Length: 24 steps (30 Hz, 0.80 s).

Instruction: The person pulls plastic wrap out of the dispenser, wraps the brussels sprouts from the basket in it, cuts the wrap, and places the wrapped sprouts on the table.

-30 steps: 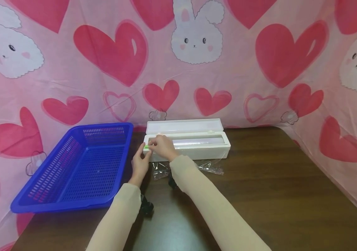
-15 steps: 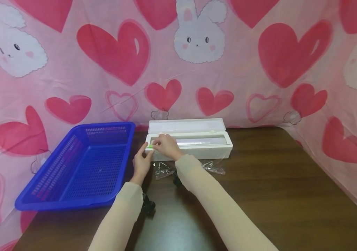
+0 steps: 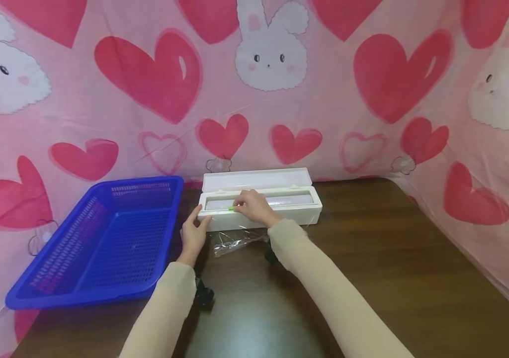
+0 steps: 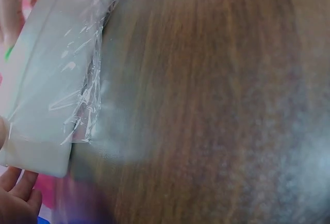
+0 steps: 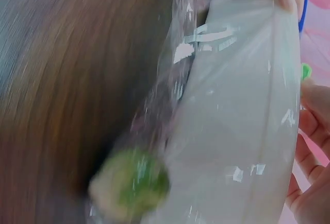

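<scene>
A white cling-film dispenser box (image 3: 261, 211) sat on the brown table (image 3: 371, 278), back near the pink heart-and-bunny curtain (image 3: 147, 99), lid (image 3: 256, 179) swung open & standing up behind the tray. The roll of film (image 3: 290, 200) lay inside along the box's length.

L hand (image 3: 193, 233) was braced against the box's left end, thumb & fingers curled round the corner – prob. to keep the light box from sliding while the other hand worked along the top. In the L wrist view its fingertips (image 4: 18, 195) showed just past the box's end, w/ film draped over the box's front face.

R hand (image 3: 254, 206) rested on the front rail of the box, fingers bunched & pinching the small green slider (image 3: 230, 209), which stood a bit left of mid-rail. The slider rides the rail, so a pinch from above seems the natural hold; in the R wrist view the green tab (image 5: 306, 71) peeked out just by the fingers (image 5: 314, 126).

A loose sheet of clear film (image 3: 236, 241) hung over the box's front edge & lay crumpled on the table just in front, partly under the R forearm. The R wrist view showed something green (image 5: 131, 183) wrapped or lying in that film, too blurred to name.

A blue plastic basket (image 3: 31, 291) stood to the left, near the box but apart from it, w/ nothing visible inside
</scene>
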### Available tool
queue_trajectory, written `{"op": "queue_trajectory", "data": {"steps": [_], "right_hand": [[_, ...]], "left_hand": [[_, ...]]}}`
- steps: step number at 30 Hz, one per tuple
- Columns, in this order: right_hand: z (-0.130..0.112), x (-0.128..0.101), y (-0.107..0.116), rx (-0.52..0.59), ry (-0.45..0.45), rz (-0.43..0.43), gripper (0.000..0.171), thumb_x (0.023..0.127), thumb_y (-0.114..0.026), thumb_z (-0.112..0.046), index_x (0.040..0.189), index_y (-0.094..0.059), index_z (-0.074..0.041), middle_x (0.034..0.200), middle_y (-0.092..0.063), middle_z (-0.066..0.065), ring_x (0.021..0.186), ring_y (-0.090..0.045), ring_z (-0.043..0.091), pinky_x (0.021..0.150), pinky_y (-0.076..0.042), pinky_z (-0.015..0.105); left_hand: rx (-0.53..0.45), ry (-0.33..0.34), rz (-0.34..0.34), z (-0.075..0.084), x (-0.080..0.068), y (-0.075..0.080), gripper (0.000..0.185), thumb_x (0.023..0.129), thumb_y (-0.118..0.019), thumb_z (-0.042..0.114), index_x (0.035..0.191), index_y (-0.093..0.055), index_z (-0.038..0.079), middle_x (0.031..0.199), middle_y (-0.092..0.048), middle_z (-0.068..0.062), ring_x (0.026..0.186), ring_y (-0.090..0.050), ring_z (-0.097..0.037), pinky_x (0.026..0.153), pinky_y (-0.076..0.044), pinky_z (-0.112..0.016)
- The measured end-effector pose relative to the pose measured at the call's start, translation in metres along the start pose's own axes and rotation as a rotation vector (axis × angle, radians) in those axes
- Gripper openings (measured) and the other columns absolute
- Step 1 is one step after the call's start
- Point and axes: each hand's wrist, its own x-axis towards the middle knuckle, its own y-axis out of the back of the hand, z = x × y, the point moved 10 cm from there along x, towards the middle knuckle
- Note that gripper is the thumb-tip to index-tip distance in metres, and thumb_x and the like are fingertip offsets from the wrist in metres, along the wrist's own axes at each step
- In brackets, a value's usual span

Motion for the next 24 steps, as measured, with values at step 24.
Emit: {"op": "queue_trajectory", "data": {"steps": [24], "right_hand": [[0.133,-0.100,0.095,0.018,-0.055,0.110,0.005,0.084,-0.067,-0.012,0.086,-0.069,-0.008,0.094,-0.058,0.006,0.093,-0.047,0.029,0.078,-0.032,0.050]], "left_hand": [[-0.007,-0.004,-0.009,-0.002,0.002,0.001,0.047,0.085,-0.067,0.017,0.129,-0.053,0.009,0.115,-0.059,-0.019,0.099,-0.057,-0.030,0.082,-0.044,-0.039]]}}
